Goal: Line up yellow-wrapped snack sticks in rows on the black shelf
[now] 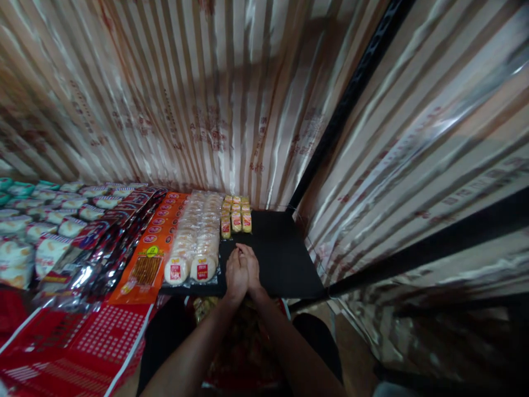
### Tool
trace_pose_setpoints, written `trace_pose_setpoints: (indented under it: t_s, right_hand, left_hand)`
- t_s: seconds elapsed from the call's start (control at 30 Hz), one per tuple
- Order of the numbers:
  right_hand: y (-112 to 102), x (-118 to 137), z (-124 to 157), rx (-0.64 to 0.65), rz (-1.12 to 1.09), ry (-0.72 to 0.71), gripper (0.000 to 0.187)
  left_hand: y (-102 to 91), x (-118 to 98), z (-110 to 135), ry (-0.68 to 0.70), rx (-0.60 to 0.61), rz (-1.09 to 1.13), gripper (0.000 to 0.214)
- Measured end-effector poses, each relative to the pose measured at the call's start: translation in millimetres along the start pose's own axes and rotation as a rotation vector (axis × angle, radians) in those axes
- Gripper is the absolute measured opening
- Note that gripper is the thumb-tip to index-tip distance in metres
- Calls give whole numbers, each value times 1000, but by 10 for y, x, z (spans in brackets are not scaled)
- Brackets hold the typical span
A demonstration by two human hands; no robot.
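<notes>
Far-left packs: green-topped packs [21, 189] lie toward the back edge of the shelf, and white packs [16, 253] spread in rows from there toward the front.
Dark packs: shiny dark packs [109, 240] overlap in a slanting row from the back edge toward the front, just right of the white ones.
Red basket: a red perforated basket [97, 336] with a white rim stands below the front edge, at the left.
Orange packs: orange packs [149, 262] overlap in a row beside the dark ones; the front pack shows brown sticks and reaches the front edge.
Round white packs: two columns of round white packs [202, 269] in clear wrap run from the back edge to the front edge, with red labels on the foremost pieces.
Yellow packets: small yellow packets [236, 220] stand in short rows near the back edge, right of the round white packs and just beyond the fingertips.
Left hand: the left hand [236, 275] is over the front part of the shelf, laid against the other, fingers together and pointing to the back edge.
Right hand: the right hand [252, 269] meets it, fingers together; whether anything lies between the palms, I cannot tell.
Below the hands: a dim red container [285, 307] sits under the front edge, between the person's dark-clothed knees [316, 336].
Shelf: the black shelf [283, 251] extends right of the hands to its right corners.
Black bars: one black bar [345, 107] rises from near the back right corner; another [438, 251] runs off from the front right corner.
Sheeting: striped, printed sheeting [231, 105] hangs behind the back edge and along the right.
</notes>
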State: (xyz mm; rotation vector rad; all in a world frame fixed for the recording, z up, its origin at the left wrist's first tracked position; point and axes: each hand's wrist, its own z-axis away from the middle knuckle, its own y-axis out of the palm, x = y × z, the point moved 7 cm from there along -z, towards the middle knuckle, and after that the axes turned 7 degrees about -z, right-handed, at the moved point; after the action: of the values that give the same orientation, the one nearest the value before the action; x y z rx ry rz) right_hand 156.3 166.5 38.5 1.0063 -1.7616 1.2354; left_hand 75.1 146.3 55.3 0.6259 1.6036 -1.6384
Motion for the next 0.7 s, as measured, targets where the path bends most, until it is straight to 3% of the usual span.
trace_pose_setpoints:
  t_s: [0.23, 0.4, 0.47, 0.53, 0.6, 0.7]
  right_hand:
    - [-196, 46, 741, -9, -82, -7, 42]
    - [-147, -115, 1424, 124, 27, 14, 42]
    - [-61, -224, 1620, 214, 132, 88, 43]
    - [47, -322, 1746, 318, 239, 177, 43]
    - [148, -393, 1806, 401, 337, 250, 40]
    - [278, -471, 1814, 462, 422, 321, 38]
  left_hand:
    - [-95, 188, 721, 197, -147, 34, 35]
    - [-48, 513, 1245, 301, -4, -22, 30]
    - [16, 711, 1343, 245, 93, -102, 30]
    - [76, 967, 1373, 84, 185, -208, 32]
    - [107, 1198, 1373, -81, 250, -302, 34]
    - [127, 1383, 1327, -188, 295, -342, 36]
